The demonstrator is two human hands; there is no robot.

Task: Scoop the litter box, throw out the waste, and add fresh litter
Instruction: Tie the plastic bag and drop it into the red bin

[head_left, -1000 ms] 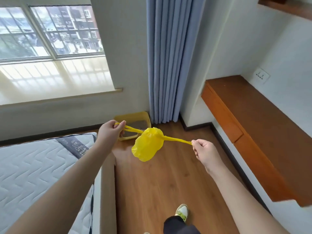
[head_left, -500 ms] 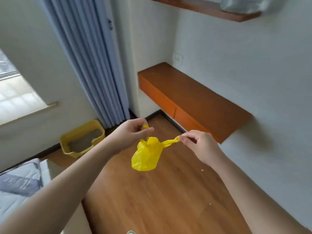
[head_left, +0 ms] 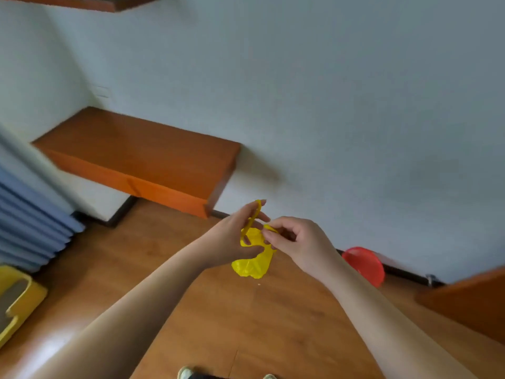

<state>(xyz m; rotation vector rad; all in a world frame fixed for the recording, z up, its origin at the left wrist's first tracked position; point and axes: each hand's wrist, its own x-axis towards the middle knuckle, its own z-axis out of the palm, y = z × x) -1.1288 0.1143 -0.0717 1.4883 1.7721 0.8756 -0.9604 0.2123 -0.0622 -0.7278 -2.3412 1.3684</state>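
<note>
**Tying off the waste bag before it goes in the bin**

The person is holding a small yellow bag (head_left: 252, 265) in front of the body, above the wooden floor (head_left: 246, 324), and appears to be knotting its handles. To do this well, the two handle strips should be crossed close to the bag's neck and drawn snug, so nothing spills on the way to the bin; the pull should be steady, since thin plastic stretches and tears easily.

The left hand (head_left: 232, 239) is curling its fingers round one handle loop, which is rising past the fingertips. The right hand (head_left: 297, 242) is pinching the other handle between thumb and forefinger, its remaining fingers loosely curled. The two hands are almost touching, with the bag hanging just below them.

The yellow litter box (head_left: 19, 299) is sitting on the floor at the far left edge, well apart from the bag, beside the blue curtain (head_left: 30, 222). A red round thing (head_left: 364, 265), possibly a bin or lid, is lying against the wall to the right.
</note>
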